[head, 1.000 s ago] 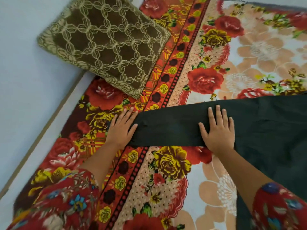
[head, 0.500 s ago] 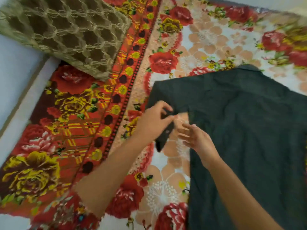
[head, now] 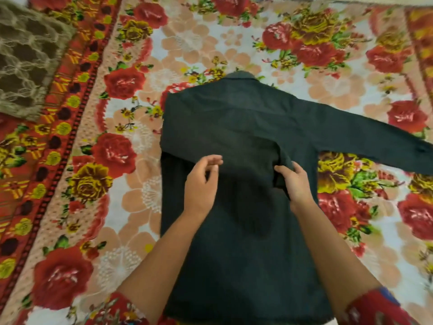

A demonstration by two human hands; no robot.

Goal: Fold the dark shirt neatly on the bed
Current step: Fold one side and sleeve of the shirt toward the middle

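The dark shirt (head: 243, 127) lies flat, back up, on the flowered bed cover (head: 145, 141), collar pointing away from me. Its left sleeve is folded across the back, ending near the shirt's middle. The other sleeve (head: 375, 141) stretches out to the right. My right hand (head: 293, 181) grips the cuff end of the folded sleeve on the shirt's back. Just over the folded sleeve's lower edge, my left hand (head: 201, 181) hovers with loosely bent fingers, holding nothing.
A brown patterned pillow (head: 25, 55) lies at the upper left corner. The bed cover spreads around the shirt on every side, with a red border band (head: 70, 109) running along the left.
The left sleeve, flat and stretched out a second ago, has been lifted and folded over the shirt's back. My left hand let go of it; my view swung right onto the shirt.
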